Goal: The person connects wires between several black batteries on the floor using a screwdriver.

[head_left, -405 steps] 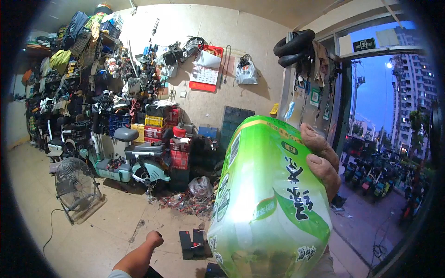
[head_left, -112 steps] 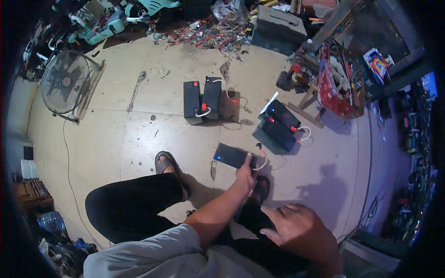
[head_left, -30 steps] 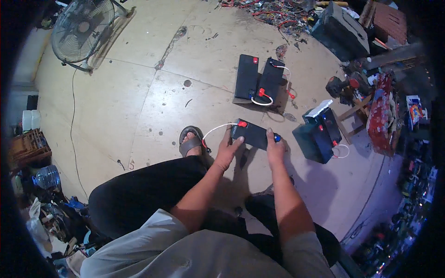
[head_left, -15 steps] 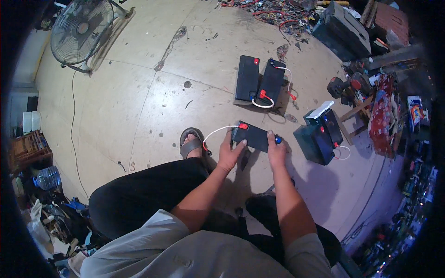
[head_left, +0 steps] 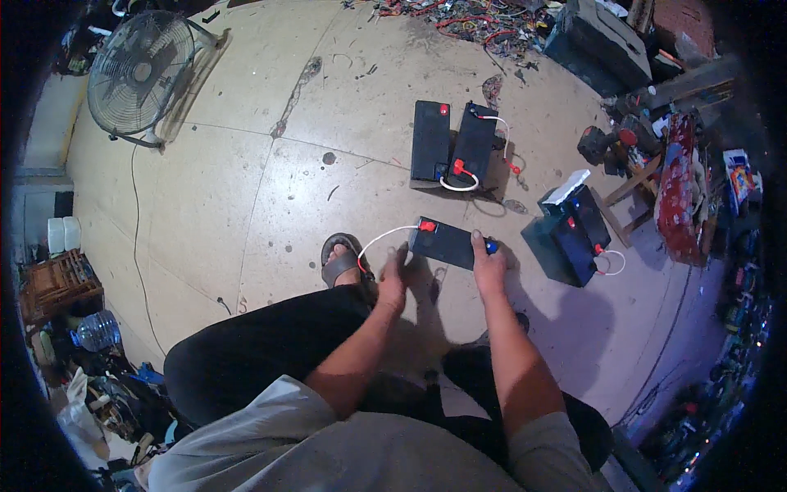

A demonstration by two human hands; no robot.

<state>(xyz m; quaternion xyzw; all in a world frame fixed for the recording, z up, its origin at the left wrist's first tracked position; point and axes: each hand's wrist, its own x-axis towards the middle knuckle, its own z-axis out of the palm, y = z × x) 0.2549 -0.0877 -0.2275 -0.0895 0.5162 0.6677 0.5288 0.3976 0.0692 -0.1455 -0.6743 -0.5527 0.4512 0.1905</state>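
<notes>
Battery [head_left: 445, 245] held over the floor [head_left: 205, 213]
One end is gripped by the right hand [head_left: 490, 267]; the left hand [head_left: 392, 283] is held unclenched just beside it. Likely heavy, stiff; best supported at both ends.

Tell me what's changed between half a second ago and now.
The left hand has let go of the left end of the black battery and moved slightly leftward. The right hand still grips the other end. The battery pair beyond, the battery pair at right and the fan stayed put.
</notes>
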